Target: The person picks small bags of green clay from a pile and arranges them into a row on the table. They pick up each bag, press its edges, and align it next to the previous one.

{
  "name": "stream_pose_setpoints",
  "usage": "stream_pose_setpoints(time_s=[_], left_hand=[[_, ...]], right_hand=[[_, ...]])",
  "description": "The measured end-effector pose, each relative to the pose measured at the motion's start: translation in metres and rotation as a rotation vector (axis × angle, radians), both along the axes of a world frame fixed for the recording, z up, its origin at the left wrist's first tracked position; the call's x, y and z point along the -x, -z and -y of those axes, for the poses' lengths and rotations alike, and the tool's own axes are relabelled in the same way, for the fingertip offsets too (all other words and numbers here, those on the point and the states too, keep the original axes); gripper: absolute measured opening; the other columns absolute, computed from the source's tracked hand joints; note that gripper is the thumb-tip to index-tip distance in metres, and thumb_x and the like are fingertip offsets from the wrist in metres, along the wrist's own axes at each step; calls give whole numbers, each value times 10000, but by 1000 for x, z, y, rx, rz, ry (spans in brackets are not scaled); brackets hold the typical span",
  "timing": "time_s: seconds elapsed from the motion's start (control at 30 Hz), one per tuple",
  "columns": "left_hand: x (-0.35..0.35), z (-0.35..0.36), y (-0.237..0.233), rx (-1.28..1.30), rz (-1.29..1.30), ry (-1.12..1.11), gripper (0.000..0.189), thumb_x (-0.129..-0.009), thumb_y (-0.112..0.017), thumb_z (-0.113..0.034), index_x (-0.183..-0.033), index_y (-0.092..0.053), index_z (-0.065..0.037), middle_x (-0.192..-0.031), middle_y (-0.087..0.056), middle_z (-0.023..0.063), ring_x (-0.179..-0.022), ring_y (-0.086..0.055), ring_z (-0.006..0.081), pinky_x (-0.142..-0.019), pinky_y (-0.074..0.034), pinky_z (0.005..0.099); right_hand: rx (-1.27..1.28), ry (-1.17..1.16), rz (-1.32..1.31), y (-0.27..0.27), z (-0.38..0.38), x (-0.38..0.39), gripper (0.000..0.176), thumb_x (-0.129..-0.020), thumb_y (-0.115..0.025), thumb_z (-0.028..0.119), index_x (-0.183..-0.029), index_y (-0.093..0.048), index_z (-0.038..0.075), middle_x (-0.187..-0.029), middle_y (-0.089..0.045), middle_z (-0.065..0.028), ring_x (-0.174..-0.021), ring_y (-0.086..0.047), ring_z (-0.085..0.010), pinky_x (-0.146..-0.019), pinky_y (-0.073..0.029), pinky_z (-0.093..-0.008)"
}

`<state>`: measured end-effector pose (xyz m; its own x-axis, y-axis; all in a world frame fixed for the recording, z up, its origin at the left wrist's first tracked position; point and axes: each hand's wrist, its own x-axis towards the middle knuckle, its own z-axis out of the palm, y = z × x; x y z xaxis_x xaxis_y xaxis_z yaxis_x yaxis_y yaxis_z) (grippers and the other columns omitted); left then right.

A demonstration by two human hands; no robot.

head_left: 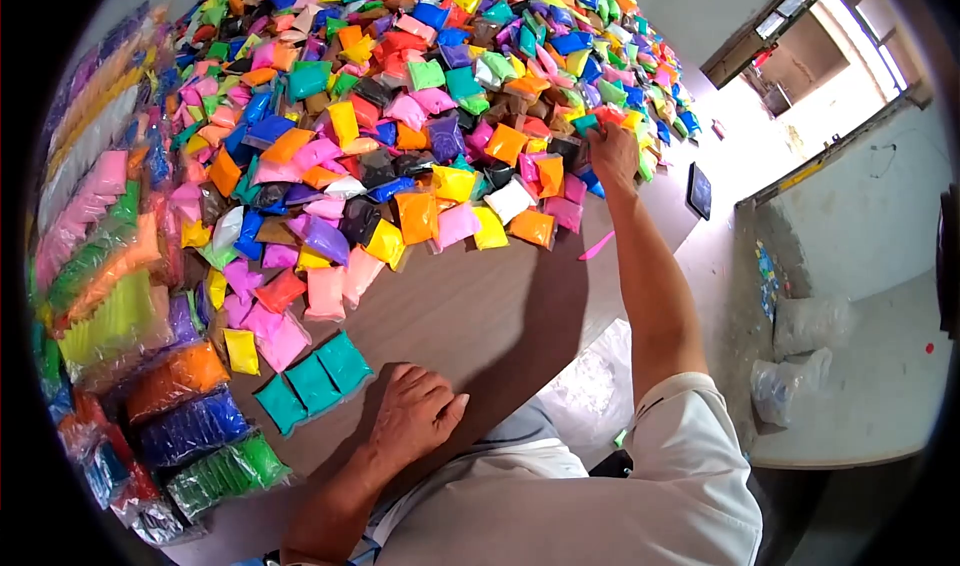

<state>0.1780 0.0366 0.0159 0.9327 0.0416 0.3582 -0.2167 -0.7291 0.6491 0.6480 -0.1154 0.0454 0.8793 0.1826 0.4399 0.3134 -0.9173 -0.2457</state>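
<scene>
My right hand (613,156) reaches out to the right edge of a large heap of small coloured plastic packets (425,216). Its fingers are bent together against the packets, close to a teal packet (585,123); whatever lies between the fingertips is hidden. Low over the table's near side, my left hand (415,411) is curled into a loose fist with the thumb sticking out, and no packet shows in it. Just left of that hand lies a joined strip of teal packets (315,381). A yellow packet (241,351) and a pink packet (280,341) lie beyond the strip.
Stacked bundles of packets line the left side, including orange (177,381), blue (193,428) and green (228,474) ones. A dark phone (699,191) lies at the table's right edge. A pink scrap (597,246) is on the brown tabletop (480,306). Clear plastic bags (790,386) stand at right.
</scene>
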Motion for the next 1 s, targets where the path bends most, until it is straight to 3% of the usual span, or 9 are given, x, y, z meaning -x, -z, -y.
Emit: stream_pose_setpoints(time_s=[0.03, 0.13, 0.23, 0.33, 0.47, 0.6, 0.73, 0.83, 1.0], left_hand=[[0, 0, 0, 3, 1, 0, 178, -838, -710, -182, -731, -626, -67, -815, -621, 39, -800, -586, 250, -858, -425, 406], [0, -1, 0, 28, -4, 13, 180, -850, -695, -185, -735, -621, -67, -802, -618, 44, -791, -584, 259, -840, -425, 408], [0, -3, -2, 55, 13, 26, 182, -875, -659, -187, -753, -612, -60, -784, -612, 65, -784, -584, 284, -822, -425, 414], [-1, -7, -8, 164, -32, 17, 177, -896, -622, -180, -775, -604, -51, -782, -613, 93, -781, -584, 315, -808, -422, 424], [-1, -12, -6, 281, -43, 41, 226, -945, -548, -213, -803, -602, -46, -792, -622, 111, -794, -589, 336, -802, -415, 431], [0, -13, -10, 393, -60, 54, 265, -984, -499, -244, -829, -595, -51, -801, -628, 89, -804, -598, 310, -813, -411, 416], [1, -13, -6, 416, -24, 52, 252, -944, -587, -272, -837, -592, -45, -781, -622, 104, -793, -604, 314, -801, -436, 412], [1, -16, -15, 340, -97, 73, 284, -941, -603, -326, -889, -633, -48, -815, -649, 105, -852, -625, 308, -846, -449, 408], [4, -19, -8, 442, -169, 58, 334, -941, -606, -381, -923, -691, -58, -884, -679, 129, -952, -629, 322, -910, -449, 412]], right_hand=[[58, -28, 93, 1, 0, 0, 323, -845, -691, 323, -1042, -701, 67, -976, -691, -185, -919, -644, -390, -833, -507, -507], [18, -113, 4, -9, 0, -3, 308, -827, -705, 323, -982, -714, 56, -878, -702, -184, -786, -664, -368, -726, -522, -479], [-283, -214, -137, -28, 4, 25, 252, -819, -723, 266, -908, -701, 31, -795, -689, -132, -658, -642, -257, -618, -499, -392], [-773, -441, -473, -38, 4, 109, 157, -844, -713, 125, -939, -665, 9, -816, -622, 13, -727, -530, -81, -634, -435, -259], [-951, -718, -1011, -28, 12, 231, 277, -866, -752, 139, -1100, -647, 34, -963, -656, 1, -881, -599, -95, -786, -484, -253], [-891, -789, -1296, -29, 14, 309, 273, -864, -767, 125, -1079, -646, 7, -957, -649, 0, -873, -586, -73, -776, -484, -231], [-917, -863, -1329, -25, 8, 340, 227, -894, -744, 115, -1061, -641, 1, -951, -646, 7, -855, -565, -55, -752, -460, -212], [-951, -886, -1316, -5, 6, 347, 194, -919, -719, 107, -1056, -630, 3, -943, -645, 8, -847, -553, -41, -731, -450, -200], [-1052, -866, -1310, 7, 1, 359, 228, -916, -723, 128, -1083, -640, -3, -965, -661, -12, -868, -576, -67, -775, -470, -224]])
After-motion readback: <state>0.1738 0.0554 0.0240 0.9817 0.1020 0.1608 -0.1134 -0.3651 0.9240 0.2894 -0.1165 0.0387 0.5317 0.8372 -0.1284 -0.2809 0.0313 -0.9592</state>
